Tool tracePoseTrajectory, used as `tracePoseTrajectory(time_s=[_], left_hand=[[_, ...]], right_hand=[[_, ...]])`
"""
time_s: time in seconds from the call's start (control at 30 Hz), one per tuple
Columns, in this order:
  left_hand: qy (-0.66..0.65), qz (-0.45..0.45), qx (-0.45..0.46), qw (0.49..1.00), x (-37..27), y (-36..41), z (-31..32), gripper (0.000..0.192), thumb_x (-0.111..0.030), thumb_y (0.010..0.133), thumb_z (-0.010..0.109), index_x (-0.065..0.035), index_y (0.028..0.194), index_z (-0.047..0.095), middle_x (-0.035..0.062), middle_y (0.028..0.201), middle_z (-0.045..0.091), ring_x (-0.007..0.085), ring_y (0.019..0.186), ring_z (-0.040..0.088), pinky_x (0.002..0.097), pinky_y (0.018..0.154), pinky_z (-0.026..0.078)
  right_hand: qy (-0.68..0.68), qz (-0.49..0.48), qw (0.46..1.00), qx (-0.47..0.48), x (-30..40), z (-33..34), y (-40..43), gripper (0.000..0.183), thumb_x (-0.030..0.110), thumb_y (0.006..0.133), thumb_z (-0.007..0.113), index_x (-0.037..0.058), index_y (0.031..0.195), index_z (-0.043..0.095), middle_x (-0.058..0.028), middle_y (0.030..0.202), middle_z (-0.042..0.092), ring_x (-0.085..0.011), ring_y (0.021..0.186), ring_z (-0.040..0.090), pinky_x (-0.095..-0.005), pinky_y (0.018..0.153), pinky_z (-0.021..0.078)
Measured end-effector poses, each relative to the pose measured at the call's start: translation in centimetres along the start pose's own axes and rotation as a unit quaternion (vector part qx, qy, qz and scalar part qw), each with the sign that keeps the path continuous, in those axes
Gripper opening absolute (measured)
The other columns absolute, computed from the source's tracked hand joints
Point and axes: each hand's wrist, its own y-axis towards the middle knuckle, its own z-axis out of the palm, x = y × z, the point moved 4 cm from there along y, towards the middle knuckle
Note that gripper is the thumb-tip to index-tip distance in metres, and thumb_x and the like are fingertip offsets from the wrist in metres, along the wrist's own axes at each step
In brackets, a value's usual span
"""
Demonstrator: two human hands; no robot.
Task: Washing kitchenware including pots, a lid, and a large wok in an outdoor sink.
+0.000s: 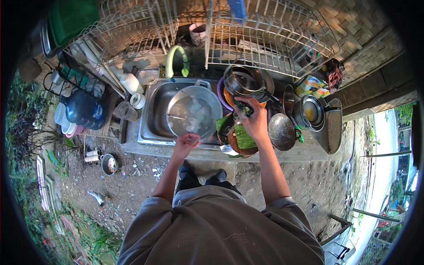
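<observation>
My left hand point(187, 143) grips the front edge of a large metal pot point(175, 124) standing in the stainless steel sink point(153, 114). Cloudy water with whitish foam fills part of the pot, and its far loop handle shows at the back. To the right, my right hand point(256, 121) holds a dark green, rough-looking scouring pad point(244, 108), partly hidden by the fingers. Below that hand lie a piece of green banana leaf point(244, 136) and a round brown dish point(236, 142). A steel saucepan point(243, 79) sits stacked just beyond the pad.
A green hose-like faucet point(170, 61) arches behind the sink. Right of my hand are a blackened wok point(281, 132) and nested pans point(309, 112). Wire dish racks point(251, 43) hang above. At left are a white bottle point(132, 82) and a blue water jug point(84, 109).
</observation>
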Motion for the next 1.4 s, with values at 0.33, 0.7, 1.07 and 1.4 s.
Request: tracePoseTrajectory(time_s=[0.33, 0.7, 1.07, 1.4], left_hand=[[0.447, 0.068, -0.089, 0.888, -1.9, 9.1, -11.8, 0.032, -0.021, 0.086, 0.066, -0.009, 0.116, 0.064, 0.0139, 0.106, 0.069, 0.0324, 0.099, 0.066, 0.0434, 0.086, 0.051], [0.73, 0.097, 0.031, 0.675, 3.5, 14.8, -13.0, 0.029, -0.027, 0.093, 0.047, -0.0143, 0.097, 0.073, 0.0072, 0.105, 0.069, 0.0251, 0.117, 0.053, 0.0413, 0.097, 0.036], [0.731, 0.058, 0.138, 0.666, 1.8, 12.9, -12.7, 0.027, -0.031, 0.087, 0.057, -0.0117, 0.098, 0.072, 0.0083, 0.106, 0.065, 0.0266, 0.119, 0.049, 0.0421, 0.101, 0.034], [0.464, -0.063, -0.059, 0.882, 1.2, 12.5, -16.2, 0.023, -0.023, 0.096, 0.048, -0.005, 0.095, 0.062, 0.017, 0.095, 0.07, 0.027, 0.077, 0.069, 0.0389, 0.067, 0.051]], right_hand=[[-0.034, 0.091, 0.994, 0.046, -2.5, 16.7, 0.0, 0.029, 0.013, 0.075, 0.076, 0.0089, 0.102, 0.071, -0.0141, 0.1, 0.069, -0.0298, 0.096, 0.067, -0.0355, 0.085, 0.0512], [0.038, 0.453, 0.889, -0.053, -7.4, 25.7, -4.4, 0.025, 0.022, 0.086, 0.07, 0.0077, 0.108, 0.07, -0.0054, 0.103, 0.07, -0.0155, 0.098, 0.062, -0.0279, 0.089, 0.0441], [0.195, 0.526, 0.809, -0.174, -7.9, 27.2, -5.4, 0.062, 0.032, 0.089, 0.068, 0.0069, 0.139, 0.041, -0.0084, 0.134, 0.051, -0.0218, 0.121, 0.048, -0.034, 0.103, 0.0337], [0.377, 0.568, 0.694, -0.232, -10.2, 27.6, -5.0, 0.042, 0.043, 0.095, 0.055, 0.0127, 0.124, 0.053, -0.0013, 0.115, 0.06, -0.0153, 0.101, 0.059, -0.0297, 0.088, 0.045]])
